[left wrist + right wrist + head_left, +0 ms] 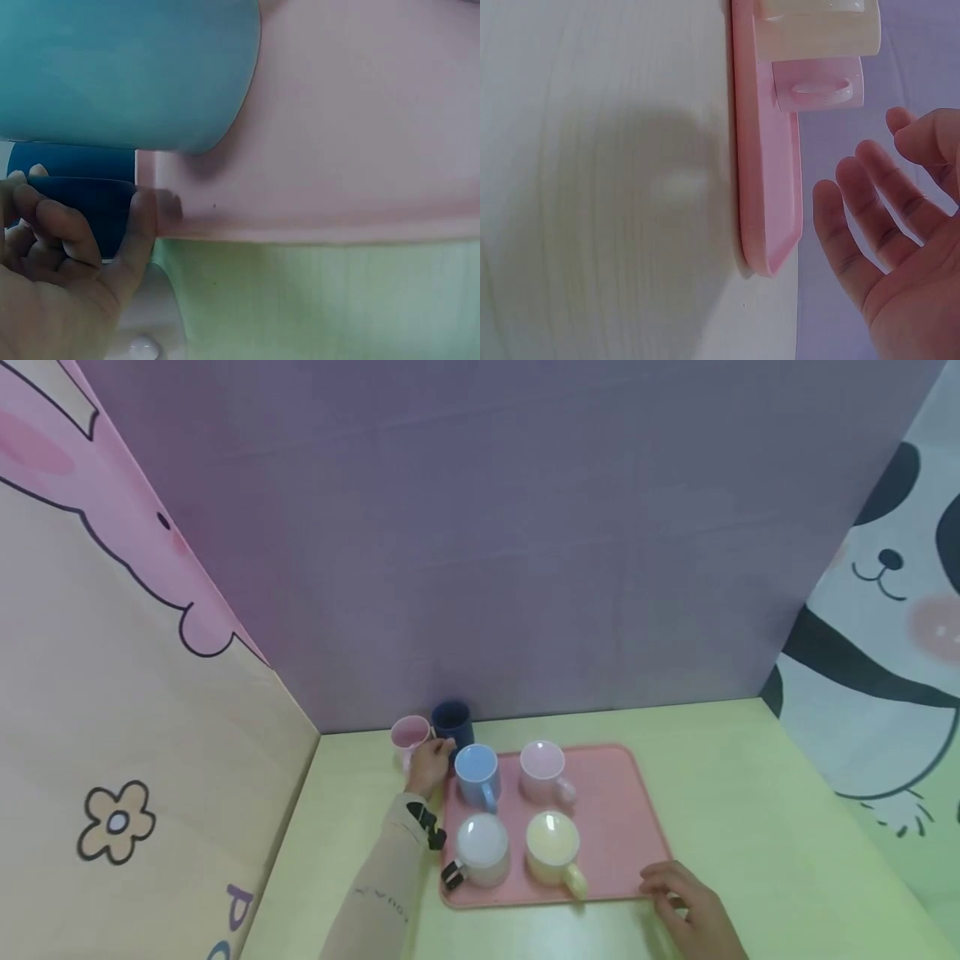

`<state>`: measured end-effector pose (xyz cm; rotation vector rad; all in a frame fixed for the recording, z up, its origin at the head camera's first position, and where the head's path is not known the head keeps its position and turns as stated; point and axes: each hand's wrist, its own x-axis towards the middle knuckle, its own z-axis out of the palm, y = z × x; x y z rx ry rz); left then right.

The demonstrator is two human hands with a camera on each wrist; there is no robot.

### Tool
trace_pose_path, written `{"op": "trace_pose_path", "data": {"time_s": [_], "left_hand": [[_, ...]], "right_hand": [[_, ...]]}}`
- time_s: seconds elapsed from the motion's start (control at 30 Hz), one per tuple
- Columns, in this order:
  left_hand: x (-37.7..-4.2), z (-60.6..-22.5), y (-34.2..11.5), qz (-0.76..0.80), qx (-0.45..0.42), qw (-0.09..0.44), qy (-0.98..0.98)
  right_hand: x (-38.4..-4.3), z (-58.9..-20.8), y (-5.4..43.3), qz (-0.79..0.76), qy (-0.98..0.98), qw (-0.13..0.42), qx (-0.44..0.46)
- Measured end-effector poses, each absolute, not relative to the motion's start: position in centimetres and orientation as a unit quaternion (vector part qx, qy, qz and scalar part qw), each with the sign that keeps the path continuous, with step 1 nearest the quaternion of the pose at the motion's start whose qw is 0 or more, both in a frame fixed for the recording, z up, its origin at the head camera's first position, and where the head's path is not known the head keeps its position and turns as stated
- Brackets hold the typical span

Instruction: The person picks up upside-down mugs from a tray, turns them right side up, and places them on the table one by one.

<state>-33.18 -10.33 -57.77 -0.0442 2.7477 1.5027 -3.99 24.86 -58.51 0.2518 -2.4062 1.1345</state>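
My left hand (429,766) pinches the dark blue mug (459,732) at its near side, just beyond the tray's back left corner. In the left wrist view its thumb and fingers close about the dark blue part, and the exact hold is partly hidden. A pink mug (409,732) stands on the table just left of that hand. On the pink tray (615,835) stand a light blue mug (477,775), a pale pink mug (542,772), a white mug (483,852) and a yellow mug (552,847). By the tray's front right corner my right hand (693,910) hovers with relaxed fingers, holding nothing.
The pale table (750,793) meets a grey-purple back panel (525,568) close behind the mugs. Side panels with cartoon drawings rise at left and right. A black strap piece (453,875) sits at the white mug's handle, by the tray's left rim.
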Motion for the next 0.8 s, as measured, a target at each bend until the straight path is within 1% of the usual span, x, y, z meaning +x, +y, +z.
{"op": "trace_pose_path", "data": {"time_s": [0.2,0.3,0.57,0.8], "left_hand": [[-33.4,-57.8,-10.5,0.408,0.023,-0.048,0.912],[-33.6,-58.0,-10.6,0.393,0.028,-0.065,0.917],[-33.1,-58.3,-10.6,0.338,0.006,-0.109,0.935],[-32.5,-57.9,-10.7,0.311,-0.016,-0.122,0.943]], "right_hand": [[-4.0,-58.5,24.8,0.415,-0.879,0.219,0.082],[-4.0,-58.7,24.8,0.418,-0.878,0.217,0.087],[-3.9,-59.0,24.5,0.421,-0.882,0.199,0.071],[-3.8,-59.3,24.4,0.421,-0.880,0.201,0.085]]}}
